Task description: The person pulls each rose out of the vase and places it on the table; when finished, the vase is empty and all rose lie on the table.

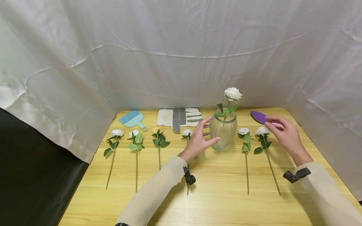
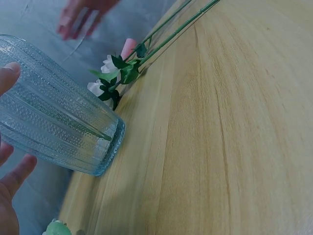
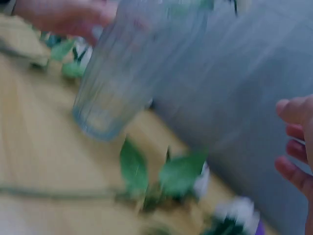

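A ribbed clear glass vase (image 1: 226, 133) stands on the wooden table with one white rose (image 1: 233, 94) upright in it. My left hand (image 1: 198, 138) is spread at the vase's left side, its thumb overlapping the front of the glass. The left wrist view shows that thumb (image 2: 9, 76) against the vase's outline and the fingertips right at its edge. To the right, my right hand (image 1: 285, 135) hovers over a white rose (image 1: 262, 131) lying flat, its thumb and fingers loosely bent and holding nothing. Another white rose (image 1: 244, 131) lies between vase and right hand.
Left of the vase lie more roses: white ones (image 1: 117, 133), (image 1: 134, 134), (image 1: 187, 132) and a yellow one (image 1: 157, 130). Along the back are a blue dustpan-shaped tool (image 1: 135, 119), a white-and-grey work glove (image 1: 165, 117) and a purple pointed object (image 1: 258, 116). Pale fabric (image 1: 181, 56) hangs behind.
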{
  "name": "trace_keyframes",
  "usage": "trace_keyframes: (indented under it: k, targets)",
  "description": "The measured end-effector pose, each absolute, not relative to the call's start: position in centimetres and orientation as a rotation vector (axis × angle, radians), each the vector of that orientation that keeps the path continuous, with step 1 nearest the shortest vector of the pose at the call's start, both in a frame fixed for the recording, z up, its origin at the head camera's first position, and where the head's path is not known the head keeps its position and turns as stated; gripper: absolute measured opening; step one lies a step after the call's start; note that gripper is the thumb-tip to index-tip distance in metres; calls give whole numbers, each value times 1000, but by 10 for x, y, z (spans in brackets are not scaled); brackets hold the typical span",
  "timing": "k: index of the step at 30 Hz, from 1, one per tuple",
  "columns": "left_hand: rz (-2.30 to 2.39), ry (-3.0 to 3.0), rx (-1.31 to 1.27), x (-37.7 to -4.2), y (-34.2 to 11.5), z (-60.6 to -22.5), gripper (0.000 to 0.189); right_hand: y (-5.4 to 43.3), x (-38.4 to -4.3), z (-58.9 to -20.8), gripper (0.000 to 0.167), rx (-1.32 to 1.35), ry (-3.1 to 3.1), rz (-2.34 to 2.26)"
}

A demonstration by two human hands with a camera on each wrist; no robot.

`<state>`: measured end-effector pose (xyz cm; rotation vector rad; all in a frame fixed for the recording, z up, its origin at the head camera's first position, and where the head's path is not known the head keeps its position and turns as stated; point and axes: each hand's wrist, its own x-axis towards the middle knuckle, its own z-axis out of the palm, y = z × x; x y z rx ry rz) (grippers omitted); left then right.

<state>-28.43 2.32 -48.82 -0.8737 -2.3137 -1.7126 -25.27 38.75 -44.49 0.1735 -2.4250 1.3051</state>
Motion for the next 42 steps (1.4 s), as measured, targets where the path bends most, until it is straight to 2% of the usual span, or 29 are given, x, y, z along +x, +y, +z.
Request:
trace_keyframes:
  k: [6,9,13,31,42]
  targets:
    - [-1720,-2302,-882,-284,22,-488,92,346,-256,-404,27,496,-2254,1577]
    - [-1724,-2294,-884,-284,22,-489,92,326,-260,-393,25,695,-2200,1693]
    - [-1727,-2298,-881,-283,22,-489,91,305,-267,-386,27,813,-2237,1645]
    - [-1726,-2299,-890,-285,25,-489,91,266,-281,-387,35,676,-2593,1451]
    - [-1707,-2291,-886,-285,24,-490,91,257,-285,-386,35,804,-2528,1409]
